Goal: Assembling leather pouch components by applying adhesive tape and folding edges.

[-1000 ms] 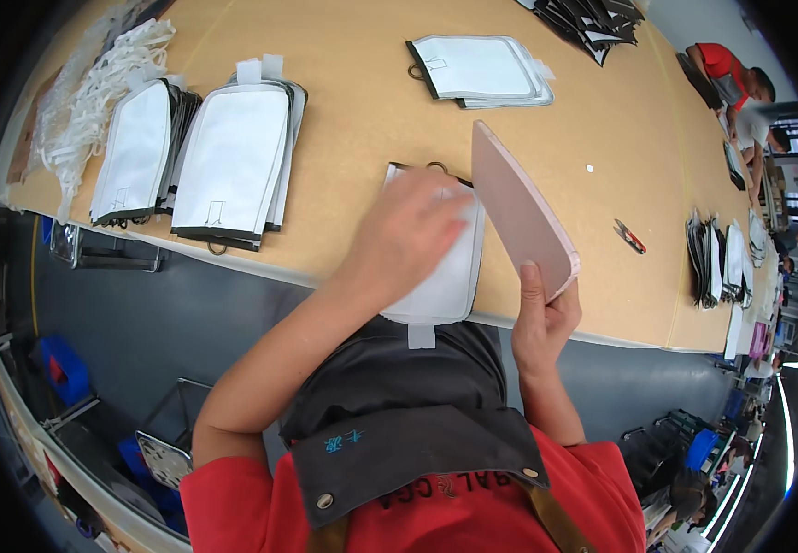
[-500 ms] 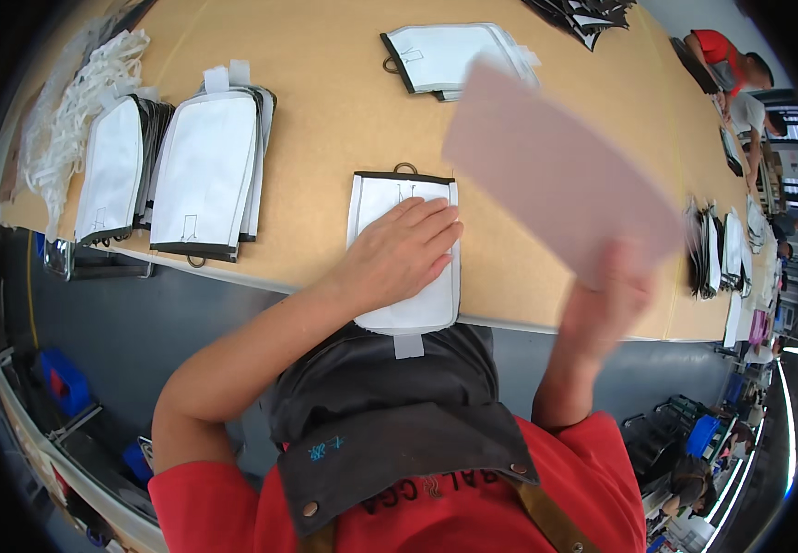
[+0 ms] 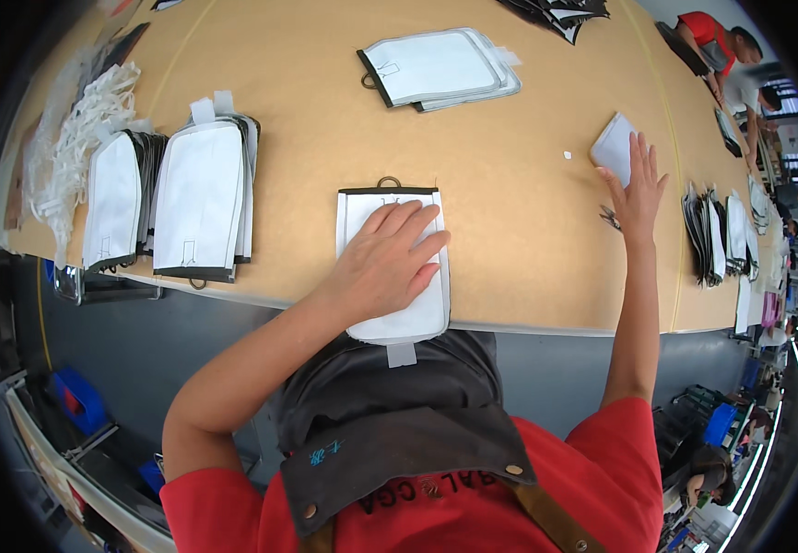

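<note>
My left hand (image 3: 388,260) lies flat, fingers stretched out, on a white fabric panel (image 3: 367,313) near the table's front edge. Dark binding and a metal ring are at that panel's far end, and a pale tab hangs at its near end. Farther out to the right is my right hand (image 3: 637,198), fingers spread, at the edge of a pale, flat rectangular board (image 3: 613,146). Its fingers overlap the board in the picture; whether they press on it I cannot tell. Small thread snips (image 3: 610,217) lie beside that wrist.
Stacks of similar white panels stand at the left (image 3: 204,194) and right (image 3: 705,235); a few lie at the back (image 3: 436,66). White straps (image 3: 86,129) are heaped at far left. Dark pieces (image 3: 565,14) lie at the back edge. Another person (image 3: 708,41) works at the far right.
My right hand has moved away to the right and opened; the pinkish board it was waving above the table is no longer in its grip. My left hand stays on the panel.
</note>
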Demonstrator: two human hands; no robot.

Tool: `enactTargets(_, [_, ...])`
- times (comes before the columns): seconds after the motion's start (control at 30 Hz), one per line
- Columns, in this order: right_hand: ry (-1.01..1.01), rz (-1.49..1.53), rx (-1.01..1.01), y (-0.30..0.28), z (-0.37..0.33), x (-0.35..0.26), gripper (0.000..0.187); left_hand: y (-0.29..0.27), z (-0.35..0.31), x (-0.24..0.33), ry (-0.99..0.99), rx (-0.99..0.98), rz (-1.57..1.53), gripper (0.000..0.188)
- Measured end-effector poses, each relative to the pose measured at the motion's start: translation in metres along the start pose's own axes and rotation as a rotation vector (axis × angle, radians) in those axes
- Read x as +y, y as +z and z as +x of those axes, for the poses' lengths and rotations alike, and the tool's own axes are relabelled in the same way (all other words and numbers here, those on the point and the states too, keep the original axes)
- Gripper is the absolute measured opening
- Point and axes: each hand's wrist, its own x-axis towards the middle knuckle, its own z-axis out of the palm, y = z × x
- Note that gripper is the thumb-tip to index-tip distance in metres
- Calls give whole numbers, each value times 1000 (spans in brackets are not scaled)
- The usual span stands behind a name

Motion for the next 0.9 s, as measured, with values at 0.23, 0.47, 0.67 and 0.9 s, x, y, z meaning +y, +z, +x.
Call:
enactTargets(0.23, [134,1189,-571,-65,10,-176,16,1,0,-5,-96,144,-202,48])
enactTargets(0.47, [-8,1047,-544,-28,-1,-204,12,13,14,-4,-341,230,-265,62])
enactTargets(0.67, [26,1047,-801,-34,23,-201,9,11,15,-8,-357,237,-310,64])
enactTargets(0.9, [-135,1034,-616,-32,9,-198,10,13,17,-8,-365,220,-304,67])
